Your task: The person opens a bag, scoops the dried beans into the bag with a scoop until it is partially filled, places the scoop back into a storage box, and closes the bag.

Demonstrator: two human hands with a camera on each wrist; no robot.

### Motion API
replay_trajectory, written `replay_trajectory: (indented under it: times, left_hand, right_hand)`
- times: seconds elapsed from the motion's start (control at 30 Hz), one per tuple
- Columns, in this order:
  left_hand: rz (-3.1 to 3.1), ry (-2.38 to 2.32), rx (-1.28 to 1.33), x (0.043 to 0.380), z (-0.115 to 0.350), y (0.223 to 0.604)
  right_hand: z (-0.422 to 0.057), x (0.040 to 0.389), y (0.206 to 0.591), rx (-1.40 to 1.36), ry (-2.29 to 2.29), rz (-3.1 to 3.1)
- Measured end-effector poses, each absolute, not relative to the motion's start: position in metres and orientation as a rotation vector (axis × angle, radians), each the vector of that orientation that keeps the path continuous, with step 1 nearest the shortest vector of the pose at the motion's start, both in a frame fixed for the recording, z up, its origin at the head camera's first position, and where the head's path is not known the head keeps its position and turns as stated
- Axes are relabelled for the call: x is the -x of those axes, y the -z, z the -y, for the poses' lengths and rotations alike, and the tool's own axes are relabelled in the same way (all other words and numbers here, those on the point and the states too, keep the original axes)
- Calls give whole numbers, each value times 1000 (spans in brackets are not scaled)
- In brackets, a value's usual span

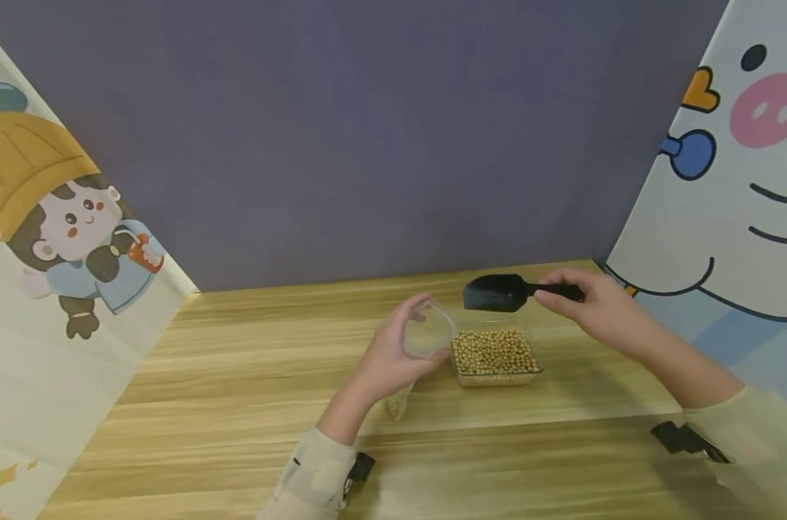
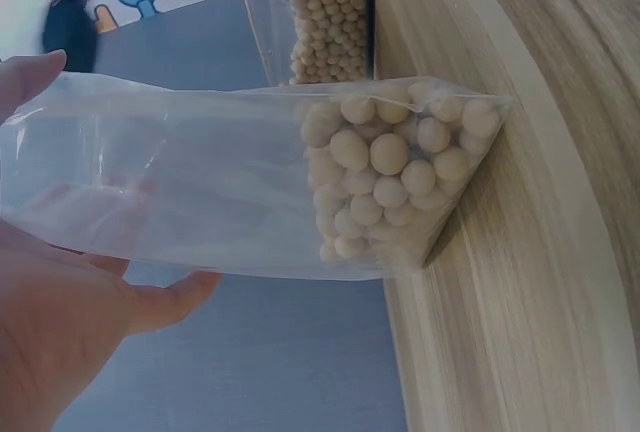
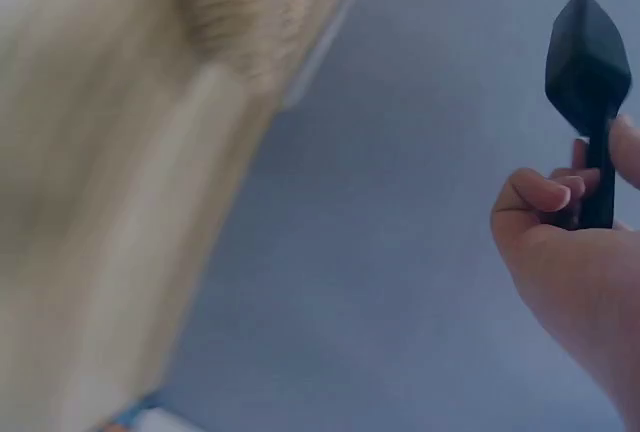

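A clear plastic bag stands upright, its mouth held wide by my left hand, thumb and fingers around the opening. Round beige beans that look like soybeans fill its bottom end, which meets the table. My right hand grips a black scoop by its handle, level above the far side of a clear plastic box. The scoop's bowl points left toward the bag's mouth, and no beans show in it. Many more soybeans lie inside the box, just right of the bag.
The wooden table reaches back to a plain grey-blue wall. Cartoon-printed panels stand on both sides, one with a child in a yellow hat, the other with a pink-nosed figure. Dark straps sit at both sleeves.
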State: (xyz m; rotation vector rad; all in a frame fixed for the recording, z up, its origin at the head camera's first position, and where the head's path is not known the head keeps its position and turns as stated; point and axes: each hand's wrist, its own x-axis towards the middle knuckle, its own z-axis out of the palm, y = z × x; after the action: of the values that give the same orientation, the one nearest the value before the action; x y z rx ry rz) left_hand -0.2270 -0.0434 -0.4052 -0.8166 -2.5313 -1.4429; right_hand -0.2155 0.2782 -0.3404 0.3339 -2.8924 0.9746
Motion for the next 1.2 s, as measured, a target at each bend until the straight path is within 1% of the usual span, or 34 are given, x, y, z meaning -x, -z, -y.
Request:
replay_trajectory:
  times: [0.13,0.27,0.37,0.5,0.73,1.0,1.2]
  left_hand:
    - [2543,1436,810,227,44,406]
    - [2549,1437,804,227,44,408]
    - [2551,1438,799,226,44,409]
    - [2556,1430,786,226,44,407]
    - [2567,1421,763,225,44,405]
    - [2580,1419,771,225,42,405]
    - [2575,1423,771,226,41,406]
  right_hand:
    - [-307,221,370,-223,-1010,2916]
    - [-324,224,401,-256,-954,2938]
    - [-328,224,414,-263,-923,2919]
    - [-323,224,416,-268,-864,2894]
    - [-309,230,413,-376,-818,2885]
    - [-305,233,429,-376,-961,2925]
    - [-298,236,443,-431,-1059,2919]
